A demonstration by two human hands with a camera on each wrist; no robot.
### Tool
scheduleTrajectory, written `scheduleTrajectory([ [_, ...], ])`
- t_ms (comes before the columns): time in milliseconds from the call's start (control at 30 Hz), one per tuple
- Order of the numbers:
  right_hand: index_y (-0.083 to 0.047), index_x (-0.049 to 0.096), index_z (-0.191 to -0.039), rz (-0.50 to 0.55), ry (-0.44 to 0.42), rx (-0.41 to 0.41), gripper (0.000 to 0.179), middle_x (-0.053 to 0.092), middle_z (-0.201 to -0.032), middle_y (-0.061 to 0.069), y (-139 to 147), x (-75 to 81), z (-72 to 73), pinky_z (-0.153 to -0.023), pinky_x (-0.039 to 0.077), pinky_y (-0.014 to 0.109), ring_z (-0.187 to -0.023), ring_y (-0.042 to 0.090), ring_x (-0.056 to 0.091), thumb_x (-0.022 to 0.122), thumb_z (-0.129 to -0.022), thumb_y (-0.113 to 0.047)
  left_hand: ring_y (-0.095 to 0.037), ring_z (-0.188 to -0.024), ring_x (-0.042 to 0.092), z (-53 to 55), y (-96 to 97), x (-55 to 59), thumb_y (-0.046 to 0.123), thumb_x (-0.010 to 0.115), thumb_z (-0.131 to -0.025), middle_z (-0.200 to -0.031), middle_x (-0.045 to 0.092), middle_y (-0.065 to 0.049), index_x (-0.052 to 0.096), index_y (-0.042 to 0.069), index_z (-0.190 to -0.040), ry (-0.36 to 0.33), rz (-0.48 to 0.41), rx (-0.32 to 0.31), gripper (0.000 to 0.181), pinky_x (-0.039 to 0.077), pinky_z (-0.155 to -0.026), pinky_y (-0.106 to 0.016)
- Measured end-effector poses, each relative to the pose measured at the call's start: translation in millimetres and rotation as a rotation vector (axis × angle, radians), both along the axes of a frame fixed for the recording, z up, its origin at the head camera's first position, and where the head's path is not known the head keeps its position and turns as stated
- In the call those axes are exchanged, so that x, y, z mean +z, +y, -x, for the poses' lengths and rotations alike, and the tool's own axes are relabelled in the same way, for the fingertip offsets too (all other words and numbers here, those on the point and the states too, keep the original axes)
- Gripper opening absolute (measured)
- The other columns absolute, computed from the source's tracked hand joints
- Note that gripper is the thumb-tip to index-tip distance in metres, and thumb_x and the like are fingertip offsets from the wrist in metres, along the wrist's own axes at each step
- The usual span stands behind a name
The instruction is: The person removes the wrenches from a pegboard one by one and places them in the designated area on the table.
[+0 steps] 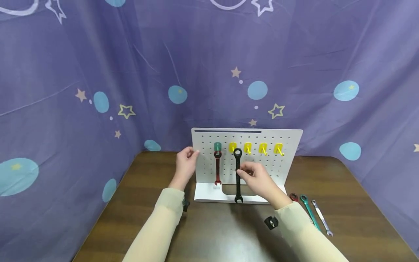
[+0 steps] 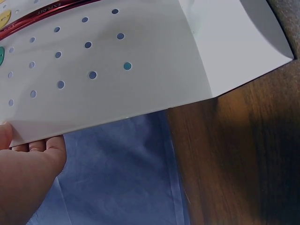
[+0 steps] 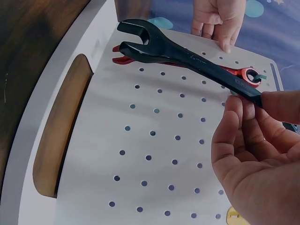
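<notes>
A white pegboard stand (image 1: 209,165) stands upright at the back of the table. My left hand (image 1: 186,163) pinches its left edge, thumb on the front and fingertips behind, as the left wrist view shows. My right hand (image 1: 258,178) holds a black combination wrench (image 1: 238,174) by its shank between thumb and fingers, in front of the board. The wrench hangs ring end up, its ring overlapping a yellow hook (image 1: 232,146) in the head view, and its open jaw points down. A red wrench (image 1: 218,169) hangs from the green hook (image 1: 217,146) to its left.
More yellow hooks (image 1: 263,148) line the board to the right. On the wooden table (image 1: 209,233), beside my right forearm, lie a partly hidden red wrench (image 1: 293,197), a green wrench (image 1: 309,211) and a silver wrench (image 1: 322,217). A purple patterned curtain (image 1: 209,65) hangs behind.
</notes>
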State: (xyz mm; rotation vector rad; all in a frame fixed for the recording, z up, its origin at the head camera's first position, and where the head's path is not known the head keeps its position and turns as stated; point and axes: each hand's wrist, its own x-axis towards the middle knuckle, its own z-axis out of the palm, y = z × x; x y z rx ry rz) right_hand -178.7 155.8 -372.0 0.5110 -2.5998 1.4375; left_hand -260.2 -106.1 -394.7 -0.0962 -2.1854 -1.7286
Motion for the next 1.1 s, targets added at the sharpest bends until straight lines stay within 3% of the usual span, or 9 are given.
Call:
scheduleTrajectory([
  [333,-0.009,0.072,-0.095,0.007,-0.007,-0.025,0.009,0.066,-0.084,-0.001,15,0.2,-11.9,-0.068,0.049,0.036,-0.075,0.018,0.057,0.066,-0.100,-0.013,-0.015,-0.070,0.056,-4.1,1.1,-2.9,0.000,0.067,-0.097,-0.088,0.072,-0.016,0.069,-0.007,-0.096,0.016,-0.032,0.001,0.008,0.044,-0.059,-0.023],
  [633,-0.005,0.072,-0.098,0.005,-0.012,-0.058,0.009,0.066,-0.084,0.001,27,5.0,-15.8,-0.068,0.049,0.037,-0.075,0.020,0.058,0.066,-0.100,-0.011,-0.015,-0.069,0.055,2.7,0.4,0.5,0.001,0.067,-0.098,-0.087,0.071,-0.016,0.069,-0.007,-0.096,0.026,-0.035,-0.017,0.008,0.043,-0.058,-0.023],
  [1100,-0.005,0.072,-0.098,-0.009,-0.019,-0.075,0.009,0.064,-0.081,0.002,44,-2.2,-17.1,-0.063,0.046,0.033,-0.072,0.021,0.056,0.065,-0.100,-0.010,-0.014,-0.068,0.055,5.3,1.1,0.0,0.001,0.067,-0.097,-0.085,0.070,-0.016,0.069,-0.008,-0.096,0.029,-0.018,-0.001,0.010,0.043,-0.058,-0.022],
])
